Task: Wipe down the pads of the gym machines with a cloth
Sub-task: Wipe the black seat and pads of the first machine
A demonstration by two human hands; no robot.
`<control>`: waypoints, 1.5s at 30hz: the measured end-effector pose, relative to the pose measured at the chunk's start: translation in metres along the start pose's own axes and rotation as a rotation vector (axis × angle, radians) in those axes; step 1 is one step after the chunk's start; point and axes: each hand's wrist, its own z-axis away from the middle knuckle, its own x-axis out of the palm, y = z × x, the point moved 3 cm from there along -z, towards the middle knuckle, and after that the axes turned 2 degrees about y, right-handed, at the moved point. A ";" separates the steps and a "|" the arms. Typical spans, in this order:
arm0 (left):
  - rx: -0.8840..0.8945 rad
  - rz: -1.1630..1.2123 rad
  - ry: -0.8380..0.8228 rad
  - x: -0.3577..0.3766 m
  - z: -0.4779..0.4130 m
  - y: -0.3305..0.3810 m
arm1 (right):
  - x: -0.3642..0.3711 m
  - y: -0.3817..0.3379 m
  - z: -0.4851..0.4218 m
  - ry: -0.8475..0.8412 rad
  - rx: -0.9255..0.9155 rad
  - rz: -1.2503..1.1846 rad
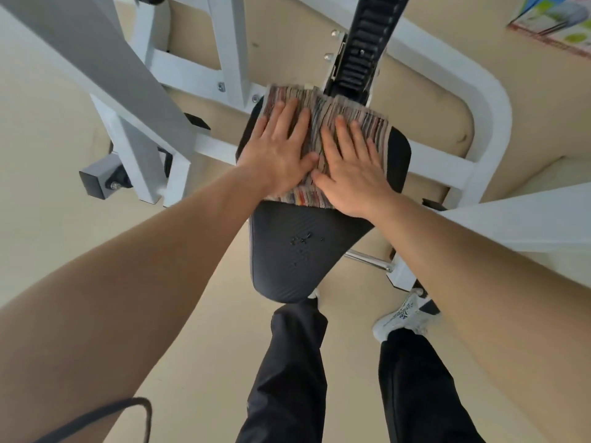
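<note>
A black textured seat pad (297, 247) of a white-framed gym machine fills the middle of the view. A striped multicoloured cloth (319, 123) lies spread over the pad's far half. My left hand (276, 148) presses flat on the cloth's left part, fingers spread. My right hand (351, 164) presses flat on its right part, beside the left hand, thumbs nearly touching. A few water drops (300, 240) sit on the bare near part of the pad. The cloth's far edge looks blurred.
White steel frame tubes (230, 59) surround the seat on the left, back and right. A black ribbed adjustment rail (364, 49) rises behind the pad. My legs in dark trousers (287, 378) and a white shoe (403, 318) stand on the beige floor below.
</note>
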 end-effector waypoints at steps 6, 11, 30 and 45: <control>0.059 -0.094 0.124 0.000 -0.040 -0.018 | -0.004 0.020 -0.046 0.142 0.053 0.088; 0.054 -0.073 0.126 0.021 0.039 -0.007 | 0.026 -0.012 0.033 0.170 0.016 0.110; 0.252 -0.113 0.077 0.029 0.039 0.028 | 0.039 0.008 0.064 0.218 0.238 0.047; 0.064 -0.054 0.137 0.023 0.027 0.006 | 0.026 0.008 0.023 0.165 0.048 0.134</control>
